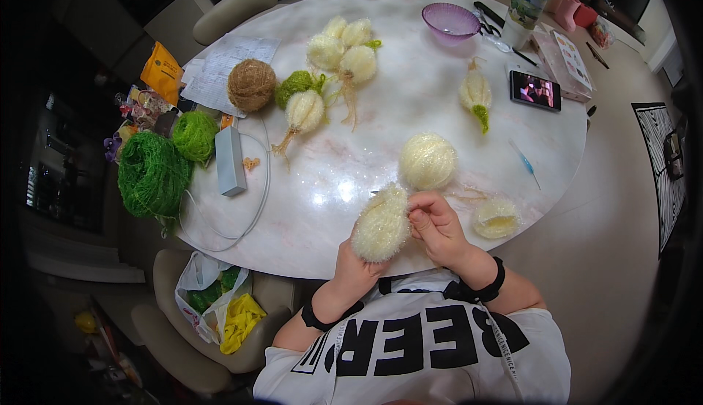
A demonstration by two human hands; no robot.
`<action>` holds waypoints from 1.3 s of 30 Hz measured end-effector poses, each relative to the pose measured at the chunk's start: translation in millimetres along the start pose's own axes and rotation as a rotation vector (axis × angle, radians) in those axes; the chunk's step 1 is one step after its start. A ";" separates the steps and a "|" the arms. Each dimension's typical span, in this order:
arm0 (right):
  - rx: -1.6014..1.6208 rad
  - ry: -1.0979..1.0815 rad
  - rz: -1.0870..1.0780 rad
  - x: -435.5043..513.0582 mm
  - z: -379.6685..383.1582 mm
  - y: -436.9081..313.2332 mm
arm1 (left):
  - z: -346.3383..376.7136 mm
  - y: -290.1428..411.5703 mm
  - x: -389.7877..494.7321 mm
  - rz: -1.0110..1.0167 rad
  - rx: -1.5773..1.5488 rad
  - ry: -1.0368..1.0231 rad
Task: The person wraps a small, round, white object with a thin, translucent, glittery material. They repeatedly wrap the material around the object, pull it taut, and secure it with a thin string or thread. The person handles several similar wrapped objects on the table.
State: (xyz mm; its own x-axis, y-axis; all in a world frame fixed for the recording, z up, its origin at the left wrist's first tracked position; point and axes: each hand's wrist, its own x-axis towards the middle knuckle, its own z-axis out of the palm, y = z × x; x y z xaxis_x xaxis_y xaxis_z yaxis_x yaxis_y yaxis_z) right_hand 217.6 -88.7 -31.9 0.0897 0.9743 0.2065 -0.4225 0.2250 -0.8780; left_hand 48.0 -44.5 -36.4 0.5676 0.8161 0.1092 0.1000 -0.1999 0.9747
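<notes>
A fuzzy cream crocheted piece (383, 226) rests in my left hand (357, 265), which grips it from below and behind; those fingers are mostly hidden. Pinched fingers of my right hand (436, 226) touch its right edge, and a small dark tip shows at its upper left. Just beyond lies a ball of cream sparkly yarn (428, 160). To the right of my right hand sits a small cream crocheted cup shape (496, 218), with tan strands near it. Farther off are a cream bulb with a green tip (475, 93), another bulb with tan roots (304, 113) and a cluster of cream bulbs (341, 48).
Brown yarn (251, 85), green yarn balls (155, 174), a grey box (230, 160) and a looped white cable stand left. A purple glass bowl (450, 22), a tumbler (524, 12), a phone (535, 91) and a blue-handled hook (525, 164) are right. Bags lie on a chair (258, 350).
</notes>
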 end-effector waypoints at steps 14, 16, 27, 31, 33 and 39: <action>-0.039 0.029 -0.020 0.4 -0.6 0.3 | 2.2 0.3 0.4 0.010 0.058 -0.042; -0.059 0.029 -0.010 0.2 -1.4 -0.1 | 2.3 -0.4 0.6 0.026 0.072 -0.050; -0.022 0.000 0.017 0.6 -4.2 -2.8 | -1.8 -8.0 -1.1 -0.004 0.174 -0.092; -0.126 0.005 -0.017 0.2 -4.4 -2.0 | -4.9 -6.0 3.5 0.145 0.277 -0.054; -0.169 0.005 -0.050 -0.6 -4.2 -1.4 | -6.2 -2.3 3.3 0.143 0.292 -0.024; -0.266 0.003 -0.175 -3.2 -4.5 -0.6 | -10.6 4.4 4.4 0.181 0.345 0.027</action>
State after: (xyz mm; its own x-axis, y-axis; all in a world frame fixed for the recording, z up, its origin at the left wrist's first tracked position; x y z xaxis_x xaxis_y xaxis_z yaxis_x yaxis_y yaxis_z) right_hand 221.5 -91.9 -34.0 0.1435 0.9203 0.3638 -0.1493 0.3835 -0.9114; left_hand 42.3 -36.1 -29.6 0.5802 0.7637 0.2831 0.2714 -0.5091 0.8168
